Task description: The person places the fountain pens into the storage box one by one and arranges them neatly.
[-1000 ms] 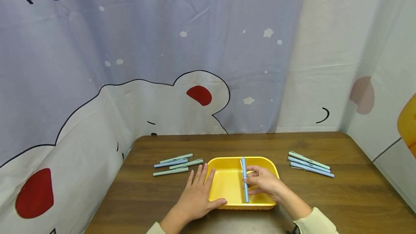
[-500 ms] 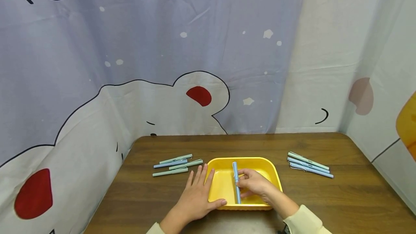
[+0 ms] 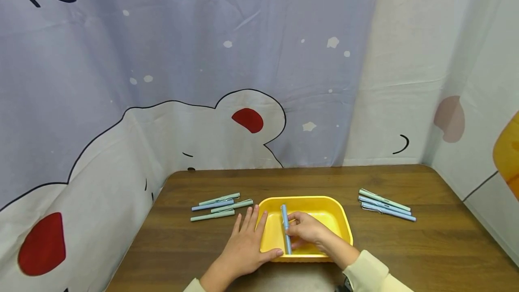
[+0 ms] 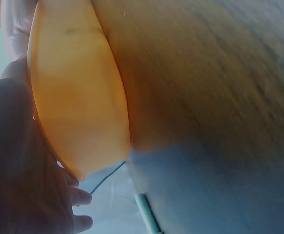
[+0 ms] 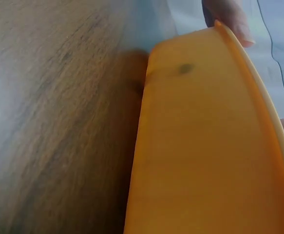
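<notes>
In the head view a yellow tray (image 3: 320, 202) sits on the wooden table. My right hand (image 3: 306, 230) pinches a light blue pen (image 3: 286, 231) between thumb and fingers, inside the tray toward its left half. The pen points away from me, its clip end farther off. Across the tray's left rim lies my left hand (image 3: 245, 246), fingers straight and spread, thumb along the near rim. The left wrist view shows the tray's outer wall (image 4: 78, 92) beside that hand. In the right wrist view the tray wall (image 5: 210, 131) covers most of the right hand's work.
Left of the tray lie several pens (image 3: 220, 206), mostly green with one blue. A second group of pens (image 3: 387, 206), one green above blue ones, lies at the right. A printed curtain (image 3: 243, 66) hangs behind the table's back edge.
My right hand has moved left within the tray, carrying the blue pen from the right of the middle toward the left side. My left hand stays at the left rim.
</notes>
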The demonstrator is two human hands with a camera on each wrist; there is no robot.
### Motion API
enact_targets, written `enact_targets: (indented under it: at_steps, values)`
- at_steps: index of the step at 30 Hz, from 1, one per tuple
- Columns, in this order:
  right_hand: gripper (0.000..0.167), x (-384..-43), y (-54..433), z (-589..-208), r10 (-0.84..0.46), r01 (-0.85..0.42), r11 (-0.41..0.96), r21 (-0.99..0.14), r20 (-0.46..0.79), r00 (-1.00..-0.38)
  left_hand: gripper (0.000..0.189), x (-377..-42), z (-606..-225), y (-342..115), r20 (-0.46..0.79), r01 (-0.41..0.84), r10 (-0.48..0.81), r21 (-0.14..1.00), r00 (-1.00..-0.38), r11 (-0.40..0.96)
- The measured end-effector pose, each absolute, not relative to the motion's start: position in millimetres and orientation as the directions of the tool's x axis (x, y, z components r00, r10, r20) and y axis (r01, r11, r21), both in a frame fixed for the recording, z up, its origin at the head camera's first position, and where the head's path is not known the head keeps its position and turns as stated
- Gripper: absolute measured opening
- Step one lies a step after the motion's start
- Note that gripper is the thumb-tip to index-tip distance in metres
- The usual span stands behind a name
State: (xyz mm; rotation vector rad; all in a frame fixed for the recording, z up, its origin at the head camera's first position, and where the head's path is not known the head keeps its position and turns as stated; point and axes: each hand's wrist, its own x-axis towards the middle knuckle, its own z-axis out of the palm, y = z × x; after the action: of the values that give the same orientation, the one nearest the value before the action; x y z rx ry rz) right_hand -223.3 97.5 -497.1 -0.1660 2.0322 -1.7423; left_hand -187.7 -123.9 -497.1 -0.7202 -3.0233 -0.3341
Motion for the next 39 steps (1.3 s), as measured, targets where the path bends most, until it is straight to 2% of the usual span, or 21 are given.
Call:
enact_targets:
  at_steps: [9,20,39]
  values:
    - [0.039,-227,84,-499,-0.384,0.202,0.214,-0.956,-0.273,-0.882,0.102,-188,-497,-124,0.070,0.450,0.445,0.211,-0.893,0.868]
    - [0.045,-230,69,-500,-0.338,0.228,0.276,-0.934,-0.316,-0.887,0.101,-189,-500,-125,0.085,0.456,0.449,0.233,-0.889,0.859]
    - [0.041,-229,48,-496,-0.268,0.141,0.418,-0.897,-0.270,-0.925,0.101,-189,-498,-124,0.061,0.444,0.444,0.256,-0.894,0.859]
